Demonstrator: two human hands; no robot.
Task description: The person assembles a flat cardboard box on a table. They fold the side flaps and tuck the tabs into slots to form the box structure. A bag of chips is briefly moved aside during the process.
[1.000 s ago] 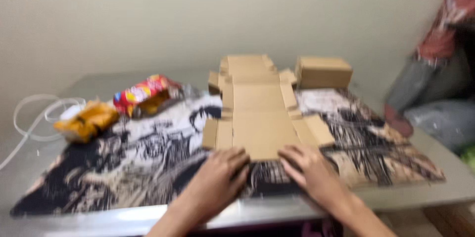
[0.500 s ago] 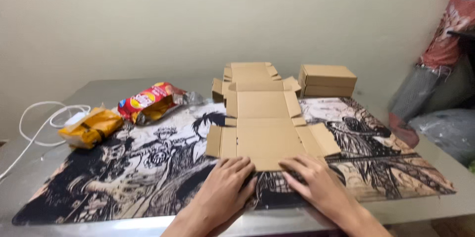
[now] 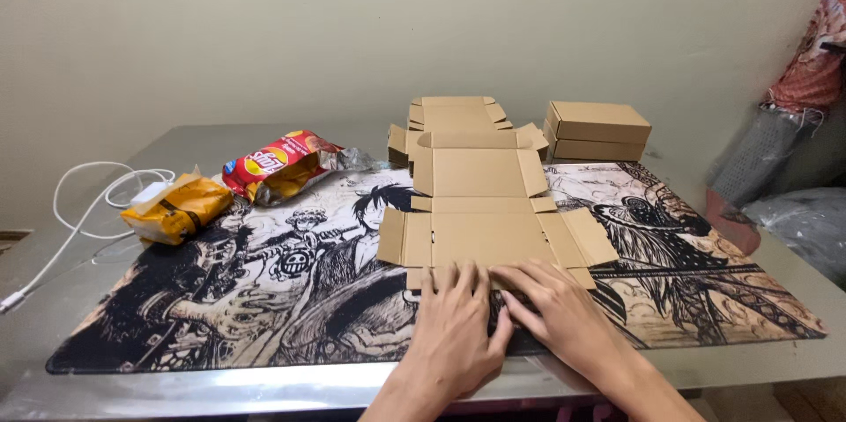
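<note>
An unfolded brown cardboard box blank (image 3: pixel 483 211) lies flat on a black-and-white illustrated mat (image 3: pixel 264 290). My left hand (image 3: pixel 454 334) and my right hand (image 3: pixel 564 316) rest side by side, palms down, on the blank's near edge. Fingers of both hands press on the near flap, and neither hand grips anything. Behind the blank lies a second flat blank (image 3: pixel 456 114). Two folded brown boxes (image 3: pixel 597 130) are stacked at the back right.
A red snack bag (image 3: pixel 278 163) and a yellow snack bag (image 3: pixel 176 208) lie at the mat's back left. A white charger with its cable (image 3: pixel 79 211) trails off the metal table (image 3: pixel 264 382). Grey bags and patterned cloth (image 3: pixel 793 140) sit at the right.
Both hands have slid forward from the mat's near edge onto the blank's near flap. The view has steadied and dropped slightly.
</note>
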